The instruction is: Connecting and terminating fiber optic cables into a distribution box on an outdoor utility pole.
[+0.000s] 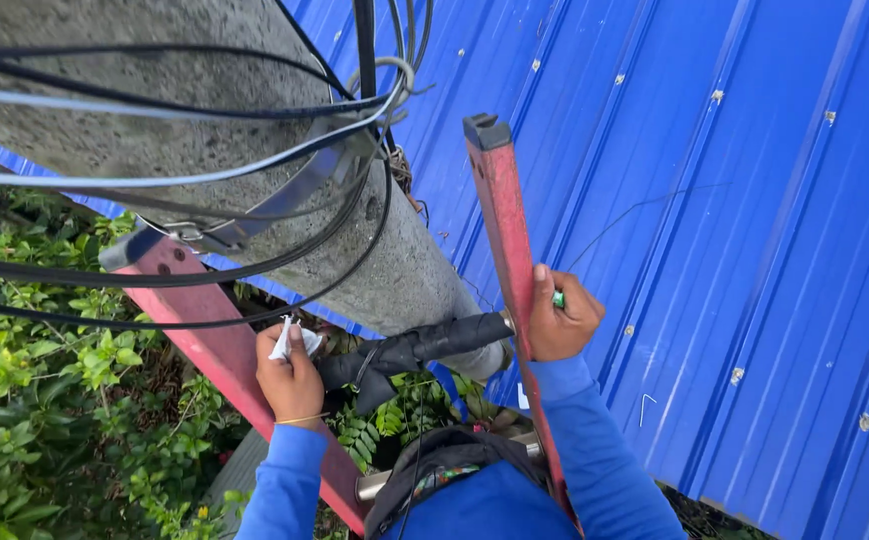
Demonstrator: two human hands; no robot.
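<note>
View from the head camera, looking down a red ladder [503, 230] leaning against a concrete pole [255, 150] beside a blue corrugated metal roof [735, 230]. The left hand [290, 378] is clenching a small crumpled white scrap [293, 338] in its fingers, just beside the near end of a black taped bundle [415, 350] running across between the two ladder rails. The right hand [563, 318] is gripping the right rail with fingers closed, a small green object [559, 299] protruding from the fist, while black cables [205, 170] are looping around the pole above green foliage [45, 400].
</note>
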